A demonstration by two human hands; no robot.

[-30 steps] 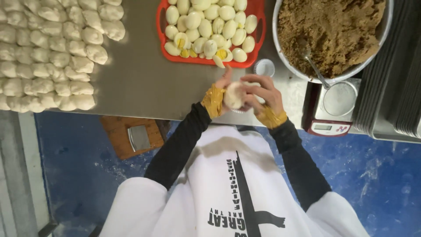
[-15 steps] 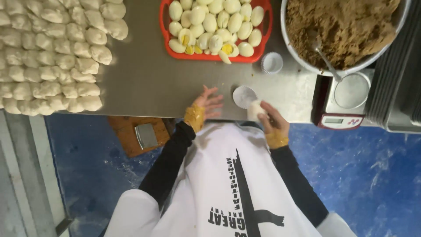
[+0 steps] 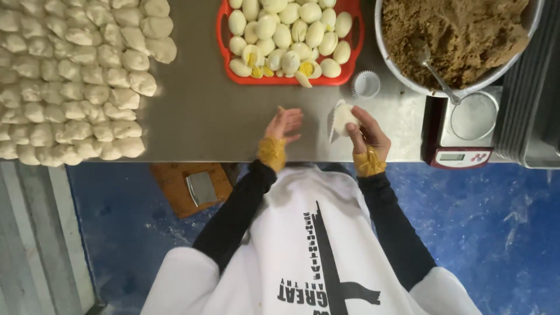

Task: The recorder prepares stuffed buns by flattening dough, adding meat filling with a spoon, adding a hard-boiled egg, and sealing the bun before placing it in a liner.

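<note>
The right hand (image 3: 364,133) grips a pale dough ball (image 3: 344,116) set in a white paper liner (image 3: 333,121), held just above the near edge of the steel bench (image 3: 204,111); the liner's pleated side juts out toward nine o'clock. The left hand (image 3: 284,123) is empty, fingers spread wide, palm turned toward the right one. The grip looks light and sits mostly on the far side of the ball, so a squeeze could dent the dough, or the liner could peel away and drop. Since the ball hangs close to the bench edge, a slip might send it to the blue floor (image 3: 496,233). At twelve o'clock lies a red tray (image 3: 222,35) of peeled boiled eggs (image 3: 280,29), some halved; a loose empty paper cup (image 3: 366,84) beside it could be knocked aside by a reaching wrist. At two o'clock stand a bowl of brown filling (image 3: 461,35) and a scale (image 3: 461,151); at ten o'clock, rows of dough pieces (image 3: 70,76).
</note>
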